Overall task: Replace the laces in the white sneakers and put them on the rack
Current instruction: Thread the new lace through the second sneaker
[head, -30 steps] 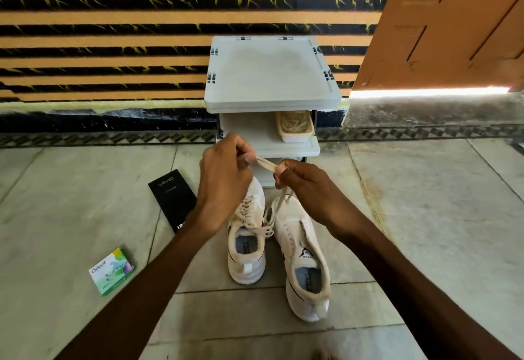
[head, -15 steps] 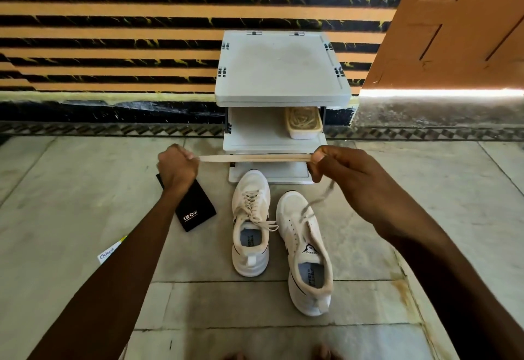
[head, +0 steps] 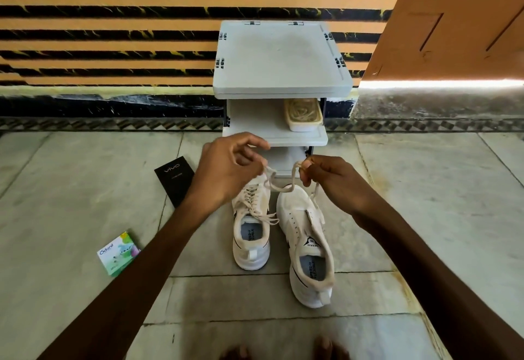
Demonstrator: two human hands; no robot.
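Two white sneakers stand side by side on the floor, toes toward the rack. The left sneaker (head: 251,235) is laced. The right sneaker (head: 307,246) shows bare eyelets. A cream lace (head: 279,186) sags between my hands above the toes. My left hand (head: 226,172) pinches one end of it. My right hand (head: 334,183) pinches the other part, and a loose tail hangs down beside the right sneaker. The grey rack (head: 279,59) stands right behind the shoes against the wall.
A tub of laces (head: 304,115) sits on the rack's middle shelf. A black phone box (head: 175,179) lies left of the shoes, and a small green box (head: 119,253) lies nearer to me. Toes show at the bottom edge.
My hands, which held the lace stretched wide and taut half a second ago, have come back together over the shoes, and the lace now hangs slack between them.
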